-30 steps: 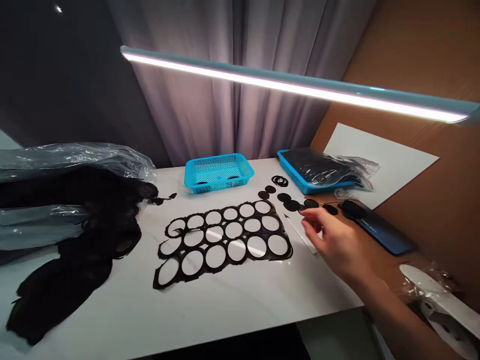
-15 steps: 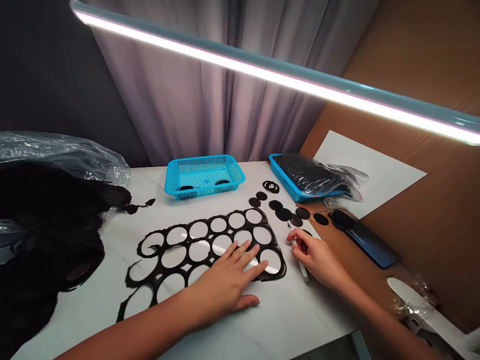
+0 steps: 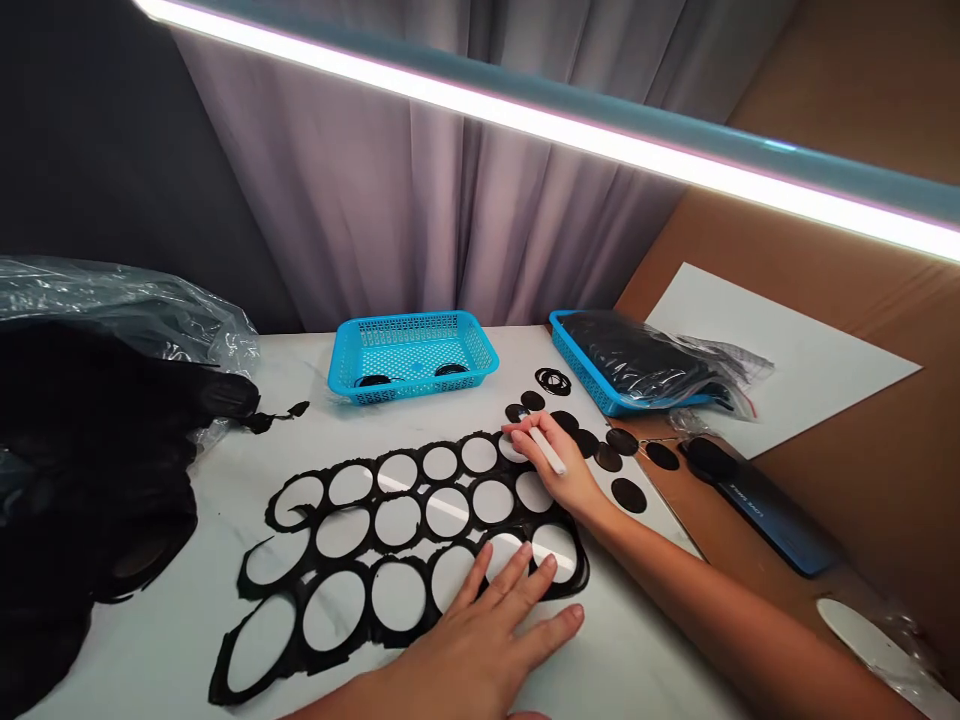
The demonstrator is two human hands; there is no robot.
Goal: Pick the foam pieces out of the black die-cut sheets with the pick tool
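A black sheet (image 3: pixel 367 605) with rows of large round holes lies flat on the white table. My left hand (image 3: pixel 487 630) rests palm down on its near right part, fingers spread. At the sheet's far right corner, my right hand (image 3: pixel 568 470) grips a slim white-handled tool (image 3: pixel 547 450). The tool's tip points away from me beside small black discs; its exact kind is unclear. Several loose black discs (image 3: pixel 628 495) lie to the right of the sheet. A bundle of thin black rings (image 3: pixel 553 381) sits beyond them.
A blue basket (image 3: pixel 337 388) at the back holds a few black pieces. Another blue basket (image 3: pixel 581 368) carries a black bagged package (image 3: pixel 630 345). A black heap (image 3: pixel 112 430) and clear plastic (image 3: pixel 150 290) occupy the left. A blue box (image 3: pixel 772 505) lies right, under a bright tube lamp (image 3: pixel 525 110).
My right hand has moved left and away from me with the tool, from beside the sheet to its far right corner. My left hand sits lower and nearer in view, still spread.
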